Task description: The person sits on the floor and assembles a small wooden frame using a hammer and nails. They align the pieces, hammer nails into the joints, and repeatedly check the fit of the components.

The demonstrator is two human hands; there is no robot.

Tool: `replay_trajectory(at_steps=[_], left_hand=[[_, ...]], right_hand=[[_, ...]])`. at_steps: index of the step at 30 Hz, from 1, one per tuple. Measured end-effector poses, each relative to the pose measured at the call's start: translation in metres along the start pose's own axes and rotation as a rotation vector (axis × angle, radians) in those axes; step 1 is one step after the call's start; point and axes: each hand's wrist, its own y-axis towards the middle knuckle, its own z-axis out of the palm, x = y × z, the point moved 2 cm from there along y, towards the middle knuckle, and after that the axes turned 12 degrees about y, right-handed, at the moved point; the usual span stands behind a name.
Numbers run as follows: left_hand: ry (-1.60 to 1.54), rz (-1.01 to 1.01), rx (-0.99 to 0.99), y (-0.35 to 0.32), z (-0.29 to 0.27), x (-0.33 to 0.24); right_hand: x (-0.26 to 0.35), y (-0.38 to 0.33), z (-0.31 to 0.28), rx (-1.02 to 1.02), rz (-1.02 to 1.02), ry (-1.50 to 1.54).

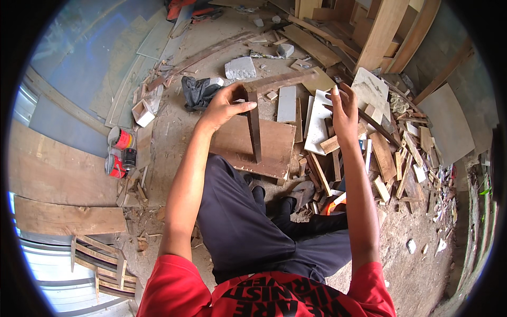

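Note:
My left hand (230,107) is closed around the corner of a wooden piece, where a flat strip (285,80) meets a dark narrow leg (254,132). The strip stretches toward the right and the leg hangs down, so the two form an angle. Beyond the strip's right end, my right hand (344,112) is raised with its fingers apart. Behind it runs a dark stick (380,128), which seems to lie on the scrap pile. Below the held piece, before my knees, sits a low brown board (266,141).
Wood offcuts (383,153) heap up at right, with an orange-handled tool (336,203) near my foot. Paint cans (121,138) stand at left. A black plastic bag (199,94) and a pale block (240,67) lie ahead. Tall planks (383,34) lean at the far right.

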Motion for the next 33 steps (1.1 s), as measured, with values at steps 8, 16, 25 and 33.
replay_trajectory(at_steps=[8,16,25,33], left_hand=[[0.029,-0.007,-0.064,-0.001,0.002,-0.001],[0.07,-0.016,-0.11,0.003,0.015,-0.006],[0.009,-0.073,0.106,-0.006,0.045,-0.028],[-0.313,-0.195,-0.052,-0.005,0.015,-0.016]], right_hand=[[-0.019,-0.009,-0.009,0.029,0.121,-0.024],[-0.023,-0.055,0.051,0.464,-0.014,-0.364],[-0.029,-0.082,0.097,0.286,-0.065,-0.326],[-0.003,-0.073,0.096,0.333,-0.129,-0.407]])
